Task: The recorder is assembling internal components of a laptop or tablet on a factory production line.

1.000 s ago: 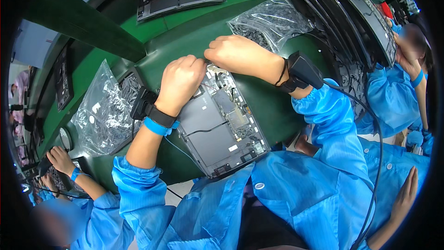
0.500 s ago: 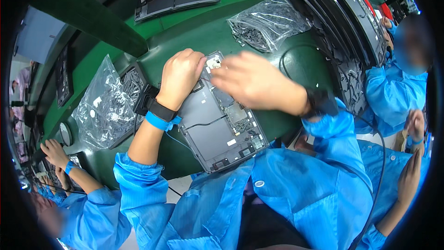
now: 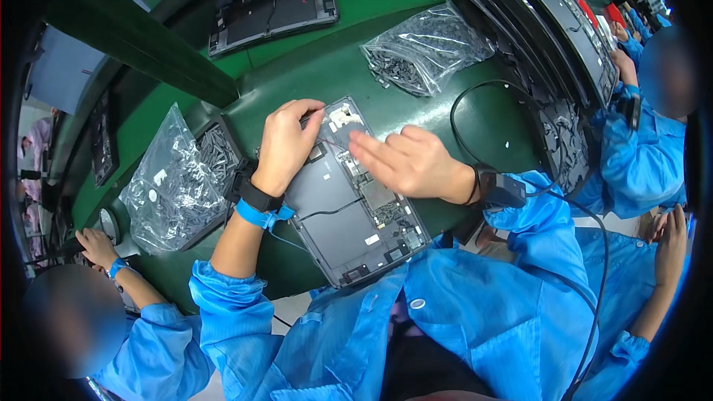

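Observation:
An opened laptop base (image 3: pixel 343 212) lies on the green table in front of me, its dark inner plate, circuit boards and a thin black cable exposed. My left hand (image 3: pixel 286 141) rests on the base's far left corner, thumb and fingers pinched together on a small part there; the part itself is too small to make out. My right hand (image 3: pixel 405 163) hovers over the far right part of the base, fingers stretched flat toward the upper corner and holding nothing visible. Both wrists wear bands, the left one blue.
A clear bag of small dark parts (image 3: pixel 427 48) lies beyond the base. Another bag (image 3: pixel 167 182) sits on a tray at my left. More laptop bases (image 3: pixel 275 7) lie farther back and stacked at the right (image 3: pixel 564 30). Co-workers in blue coats work on both sides.
My right hand has drawn back from the far left of the base to its right half, fingers now stretched flat. My left hand has stayed at the far corner.

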